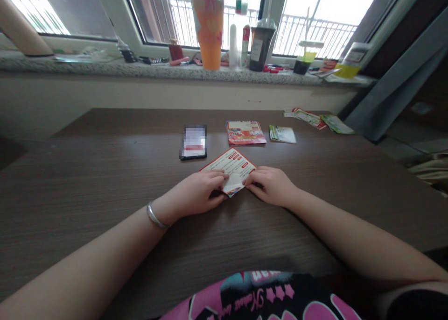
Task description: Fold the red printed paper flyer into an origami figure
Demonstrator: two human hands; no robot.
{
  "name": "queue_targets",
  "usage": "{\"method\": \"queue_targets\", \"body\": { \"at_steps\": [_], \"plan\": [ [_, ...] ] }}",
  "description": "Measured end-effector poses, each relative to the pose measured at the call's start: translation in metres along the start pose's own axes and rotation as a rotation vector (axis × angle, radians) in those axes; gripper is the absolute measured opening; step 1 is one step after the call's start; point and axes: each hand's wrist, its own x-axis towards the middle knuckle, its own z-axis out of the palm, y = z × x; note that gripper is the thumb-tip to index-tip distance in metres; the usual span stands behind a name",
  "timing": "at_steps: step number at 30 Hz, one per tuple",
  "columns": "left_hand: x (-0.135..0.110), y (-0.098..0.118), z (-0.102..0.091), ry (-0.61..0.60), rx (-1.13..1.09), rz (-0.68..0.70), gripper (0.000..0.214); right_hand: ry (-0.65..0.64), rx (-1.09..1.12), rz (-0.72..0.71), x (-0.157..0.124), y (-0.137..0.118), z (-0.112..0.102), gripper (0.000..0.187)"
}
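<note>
A red-and-white printed paper leaflet lies on the dark wooden table in front of me, turned like a diamond with its near corner folded up. My left hand, a silver bangle on its wrist, pinches the leaflet's near left edge with curled fingers. My right hand presses its fingertips on the near right edge. Both hands touch the same leaflet.
A phone lies face up behind the leaflet. A red flyer, a green-white card and more leaflets lie further back and right. Drink cups and bottles stand on the stone windowsill. Another person's arm rests at the far left.
</note>
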Motion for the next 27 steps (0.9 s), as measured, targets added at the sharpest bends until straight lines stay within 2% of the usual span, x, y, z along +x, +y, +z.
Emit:
{"method": "queue_targets", "body": {
  "at_steps": [8,15,19,23,27],
  "plan": [
    [0.005,0.014,-0.002,0.002,0.063,0.003,0.024,-0.020,0.114,-0.017,0.002,-0.005,-0.003,0.008],
    [0.006,0.020,-0.002,0.047,-0.016,-0.081,0.033,-0.019,0.188,0.025,0.005,-0.006,-0.002,0.006],
    [0.007,0.018,0.000,0.095,-0.074,-0.197,0.034,-0.019,0.213,0.069,0.005,-0.003,0.001,0.005],
    [0.007,0.013,0.003,0.085,-0.120,-0.360,0.035,0.021,0.254,0.129,0.003,-0.001,0.006,0.004],
    [0.008,0.009,0.006,0.061,-0.088,-0.414,0.034,0.043,0.233,0.116,0.002,0.001,0.010,0.002]
  ]
}}
